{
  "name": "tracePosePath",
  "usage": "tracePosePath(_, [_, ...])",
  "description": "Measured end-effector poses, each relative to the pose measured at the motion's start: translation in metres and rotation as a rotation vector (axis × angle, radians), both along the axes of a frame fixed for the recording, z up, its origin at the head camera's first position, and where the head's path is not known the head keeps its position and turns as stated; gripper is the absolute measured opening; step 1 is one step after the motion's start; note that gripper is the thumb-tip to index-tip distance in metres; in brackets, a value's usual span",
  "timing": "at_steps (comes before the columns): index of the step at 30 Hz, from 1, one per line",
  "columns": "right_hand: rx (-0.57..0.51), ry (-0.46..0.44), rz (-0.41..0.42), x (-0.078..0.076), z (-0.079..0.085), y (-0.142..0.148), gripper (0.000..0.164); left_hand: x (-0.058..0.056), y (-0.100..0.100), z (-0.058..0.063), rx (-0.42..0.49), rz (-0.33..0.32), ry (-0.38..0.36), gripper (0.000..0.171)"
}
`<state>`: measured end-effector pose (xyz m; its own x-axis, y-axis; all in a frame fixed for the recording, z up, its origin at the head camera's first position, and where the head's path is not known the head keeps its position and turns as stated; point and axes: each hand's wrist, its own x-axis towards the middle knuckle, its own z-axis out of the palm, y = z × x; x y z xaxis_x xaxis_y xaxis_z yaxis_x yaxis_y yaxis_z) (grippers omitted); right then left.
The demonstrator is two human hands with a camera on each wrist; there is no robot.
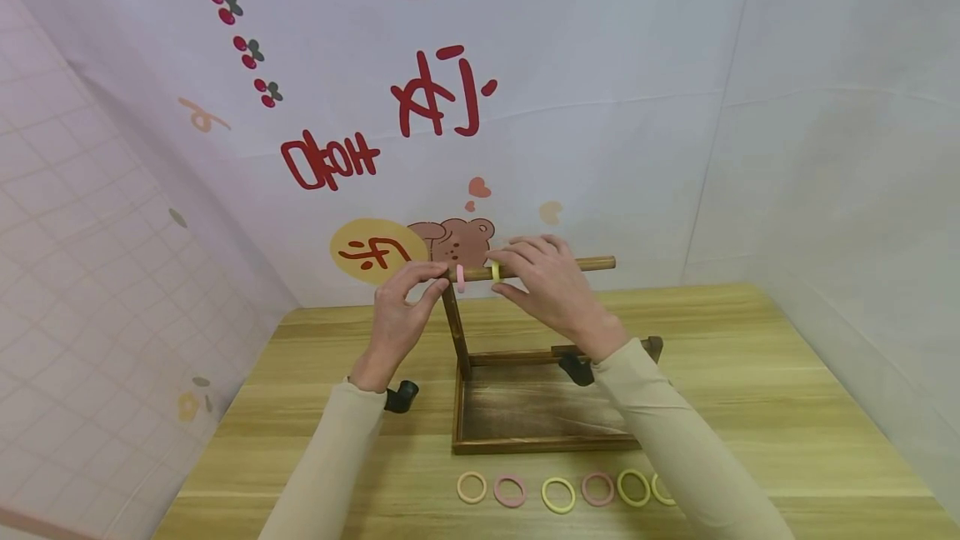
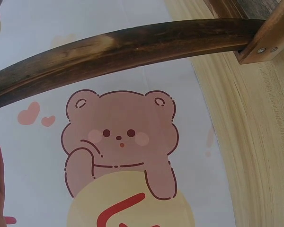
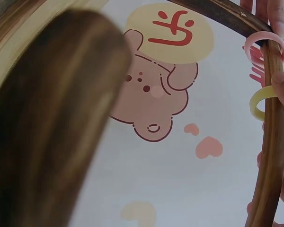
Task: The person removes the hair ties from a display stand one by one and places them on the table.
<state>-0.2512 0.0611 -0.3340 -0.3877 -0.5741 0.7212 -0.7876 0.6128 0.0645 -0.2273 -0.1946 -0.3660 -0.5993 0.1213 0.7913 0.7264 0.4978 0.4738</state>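
A wooden rack has an upright post and a horizontal rod on top. At the rod's left end, my left hand pinches the corner where rod and post meet. A pink ring hangs on the rod just right of those fingertips. Further right, a yellow ring is also around the rod, and my right hand holds it between thumb and fingers. In the right wrist view the yellow ring and pink ring sit apart on the rod.
The rack's shallow tray base stands on the wood-grain table. Several pink, yellow and peach rings lie in a row before it, including a peach ring; my right sleeve partly covers the row's right end. A printed cloth hangs behind.
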Motion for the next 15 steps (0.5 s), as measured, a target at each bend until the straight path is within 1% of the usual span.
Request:
tracePosePath(7, [-0.017,-0.005,-0.005,0.0005,0.0006,0.0039,0.049,0.0006,0.0006,0.0010,0.009,-0.004,0.010,0.021])
tracePosePath(15, [-0.021,-0.017,-0.016,0.0030,0.0021,0.0097,0.050,0.0009,0.0005,0.0012,0.007,0.001,-0.004,0.021])
